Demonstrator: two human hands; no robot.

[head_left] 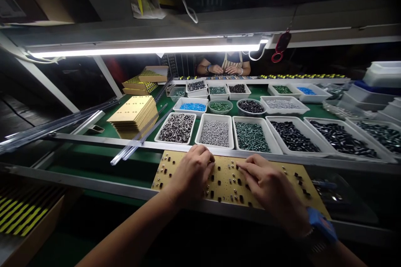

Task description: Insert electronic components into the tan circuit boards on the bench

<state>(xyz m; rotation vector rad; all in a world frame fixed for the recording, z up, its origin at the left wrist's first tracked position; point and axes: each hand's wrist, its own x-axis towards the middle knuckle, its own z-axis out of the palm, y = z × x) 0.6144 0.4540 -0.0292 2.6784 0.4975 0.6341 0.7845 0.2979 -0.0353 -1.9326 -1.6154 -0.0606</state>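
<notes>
A tan circuit board dotted with small black and silver components lies in front of me, across the metal rails. My left hand is over its left-middle part, fingertips bent down and pressed together at the surface. Whatever they hold, if anything, is hidden. My right hand, with a blue-cased watch on the wrist, reaches in from the right. Its thumb and index finger pinch a small black component against the board. Other black components stand between the two hands.
Behind the board, white trays of parts, such as silver capacitors and dark green ones, stand in rows. A stack of bare boards and clear plastic tubes are at left. A co-worker's hands are across the bench, beneath the lamp.
</notes>
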